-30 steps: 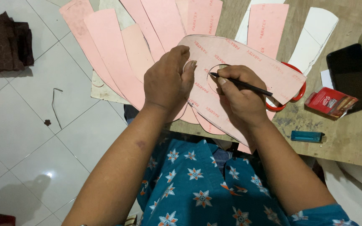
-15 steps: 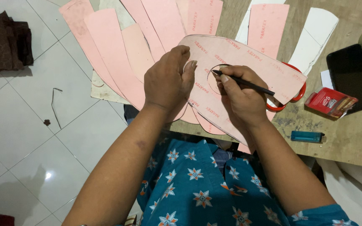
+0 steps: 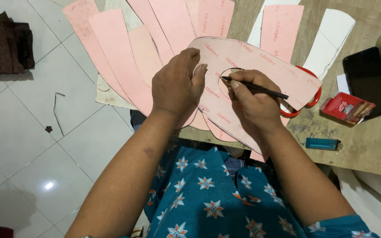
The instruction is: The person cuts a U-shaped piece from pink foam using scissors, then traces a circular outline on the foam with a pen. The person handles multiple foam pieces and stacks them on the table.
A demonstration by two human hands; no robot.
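A large pink pattern sheet [image 3: 261,61] lies on top of a wooden table [image 3: 353,145]. My left hand [image 3: 175,83] presses flat on its left part, fingers together. My right hand [image 3: 254,99] grips a thin black pen [image 3: 256,88] whose tip touches a drawn circle line [image 3: 225,75] on the sheet. Red-handled scissors [image 3: 307,99] lie partly under the sheet's right end, close to my right hand.
Several more pink strips [image 3: 124,57] fan out over the table's left edge, with white pieces [image 3: 327,42] at the back. A black phone [image 3: 367,79], a small red box [image 3: 347,108] and a blue lighter [image 3: 322,143] sit at the right. Dark cloth [image 3: 3,42] lies on the tiled floor.
The pen tip has crept a little along the circle line. My left hand has stayed pressed on the sheet.
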